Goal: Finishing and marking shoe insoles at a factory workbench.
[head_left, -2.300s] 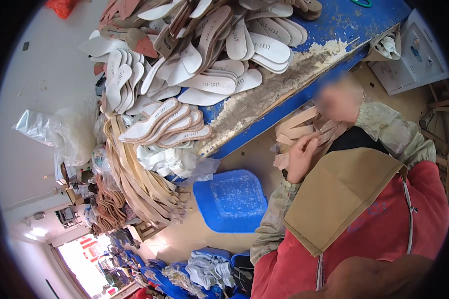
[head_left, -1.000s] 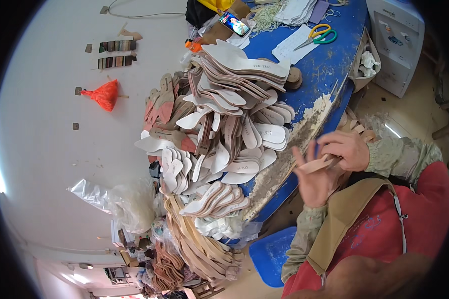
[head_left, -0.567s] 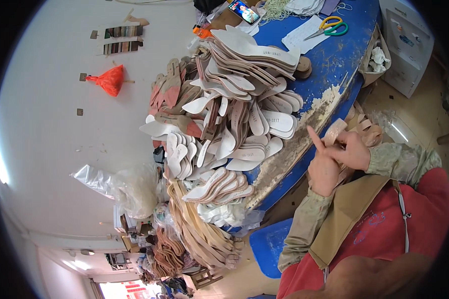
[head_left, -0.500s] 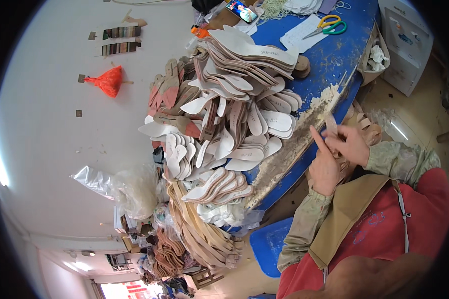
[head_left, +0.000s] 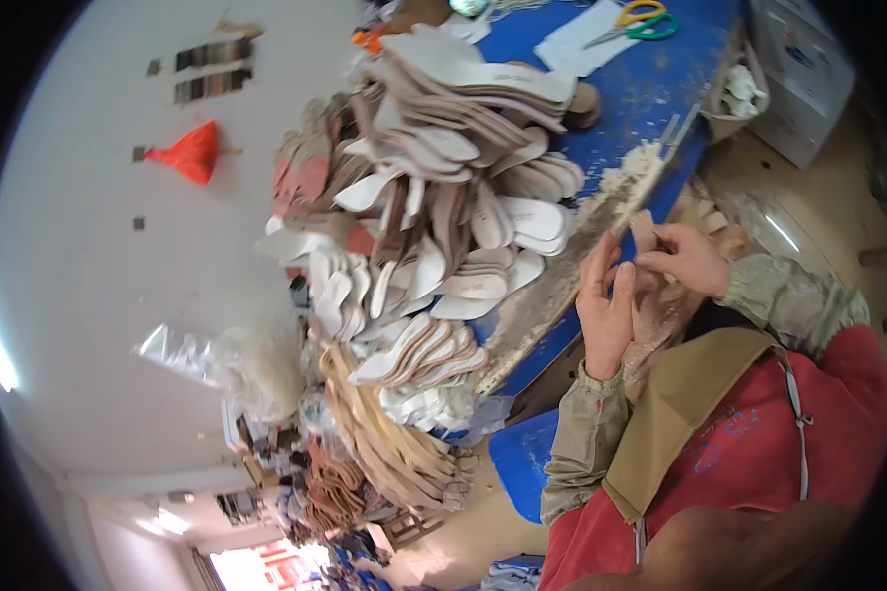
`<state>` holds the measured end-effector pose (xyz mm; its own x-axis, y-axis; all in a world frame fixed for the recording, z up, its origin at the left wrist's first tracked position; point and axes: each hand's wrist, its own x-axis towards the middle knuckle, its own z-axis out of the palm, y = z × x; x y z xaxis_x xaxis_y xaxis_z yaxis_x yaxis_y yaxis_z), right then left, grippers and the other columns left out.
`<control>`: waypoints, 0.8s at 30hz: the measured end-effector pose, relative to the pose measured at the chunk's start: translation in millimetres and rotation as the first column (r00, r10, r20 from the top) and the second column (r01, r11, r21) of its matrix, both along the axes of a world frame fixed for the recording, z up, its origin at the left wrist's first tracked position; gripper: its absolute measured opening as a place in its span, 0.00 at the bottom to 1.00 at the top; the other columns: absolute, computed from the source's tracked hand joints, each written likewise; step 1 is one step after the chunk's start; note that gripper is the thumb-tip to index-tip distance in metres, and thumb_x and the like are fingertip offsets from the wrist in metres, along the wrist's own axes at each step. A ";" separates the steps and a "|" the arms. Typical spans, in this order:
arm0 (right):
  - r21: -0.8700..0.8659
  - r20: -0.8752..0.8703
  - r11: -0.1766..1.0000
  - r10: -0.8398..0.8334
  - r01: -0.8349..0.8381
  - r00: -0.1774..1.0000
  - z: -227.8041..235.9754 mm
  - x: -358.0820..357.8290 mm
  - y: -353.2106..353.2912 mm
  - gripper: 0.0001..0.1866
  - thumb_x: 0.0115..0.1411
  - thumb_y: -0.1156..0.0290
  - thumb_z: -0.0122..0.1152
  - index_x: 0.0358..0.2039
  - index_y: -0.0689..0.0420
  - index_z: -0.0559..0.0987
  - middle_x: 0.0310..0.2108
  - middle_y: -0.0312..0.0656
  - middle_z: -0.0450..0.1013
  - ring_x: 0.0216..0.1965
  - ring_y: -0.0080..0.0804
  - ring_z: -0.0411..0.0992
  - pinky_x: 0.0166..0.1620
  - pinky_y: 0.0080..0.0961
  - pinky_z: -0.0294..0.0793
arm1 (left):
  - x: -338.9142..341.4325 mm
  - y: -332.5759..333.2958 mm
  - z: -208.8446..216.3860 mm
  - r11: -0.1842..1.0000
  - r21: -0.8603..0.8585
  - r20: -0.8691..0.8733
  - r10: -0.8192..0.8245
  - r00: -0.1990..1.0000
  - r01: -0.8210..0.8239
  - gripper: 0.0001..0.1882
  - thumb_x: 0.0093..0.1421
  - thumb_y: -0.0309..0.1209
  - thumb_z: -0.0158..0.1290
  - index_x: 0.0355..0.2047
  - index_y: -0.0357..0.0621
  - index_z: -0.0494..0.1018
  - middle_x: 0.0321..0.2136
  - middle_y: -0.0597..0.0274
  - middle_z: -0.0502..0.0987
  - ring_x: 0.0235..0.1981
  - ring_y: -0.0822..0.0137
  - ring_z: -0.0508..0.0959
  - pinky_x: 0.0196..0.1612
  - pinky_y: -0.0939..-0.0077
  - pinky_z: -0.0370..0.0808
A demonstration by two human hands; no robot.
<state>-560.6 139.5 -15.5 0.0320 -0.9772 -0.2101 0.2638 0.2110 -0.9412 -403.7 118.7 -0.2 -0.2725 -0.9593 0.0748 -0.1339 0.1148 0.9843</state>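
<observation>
Between the thumb and fingers of my right hand (head_left: 692, 261) is a small beige strip-like piece (head_left: 644, 231), its tip pointing up past the fingertips. My left hand (head_left: 606, 310) is just left of it, fingers stretched and thumb apart, with nothing visibly gripped. Both hands are beside the near edge of the blue table (head_left: 695, 59). Below them, partly hidden by the hands, lies a pinkish-beige bundle (head_left: 660, 315) that looks wrapped in clear plastic. More beige pieces (head_left: 710, 219) lie just beyond my right hand.
Stacked white-and-brown shoe insoles (head_left: 483, 79) heap over the table, with gloves (head_left: 310, 158) at their left. Yellow-and-green scissors (head_left: 631, 28) rest on paper. Pale scraps (head_left: 631, 167) line the table edge. Long beige strips (head_left: 394, 443) hang beside a blue stool (head_left: 522, 463).
My left hand has gone from a pointing index finger to several raised fingers, shifting slightly left. My right hand still pinches the strip. The whole view has shifted a little.
</observation>
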 end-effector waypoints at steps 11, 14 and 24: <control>-0.171 -0.108 0.967 0.173 -0.189 0.979 43.8 9.4 -14.5 0.03 0.52 0.83 0.56 0.25 0.62 0.72 0.17 0.34 0.67 0.18 0.19 0.66 0.22 0.14 0.63 | 165.0 -181.3 154.8 0.687 -0.663 0.384 0.653 0.653 -0.297 0.20 0.52 0.30 0.55 0.44 0.33 0.71 0.37 0.54 0.75 0.35 0.67 0.74 0.37 0.79 0.70; -0.209 -0.137 0.960 0.159 -0.185 0.978 52.9 15.1 -22.3 0.03 0.51 0.83 0.57 0.25 0.62 0.72 0.18 0.34 0.67 0.18 0.19 0.66 0.22 0.14 0.64 | 193.1 -246.1 178.8 0.707 -0.574 0.448 0.693 0.565 -0.412 0.22 0.52 0.32 0.55 0.44 0.29 0.70 0.35 0.52 0.75 0.31 0.64 0.73 0.32 0.77 0.72; -0.298 -0.329 0.880 0.270 -0.370 0.905 47.4 -8.6 -39.3 0.03 0.51 0.83 0.57 0.26 0.62 0.74 0.19 0.34 0.70 0.18 0.19 0.66 0.23 0.14 0.64 | 175.2 -334.2 150.9 0.850 -0.031 0.198 0.521 0.831 -0.525 0.11 0.52 0.26 0.53 0.34 0.32 0.68 0.26 0.55 0.70 0.23 0.66 0.70 0.17 0.79 0.70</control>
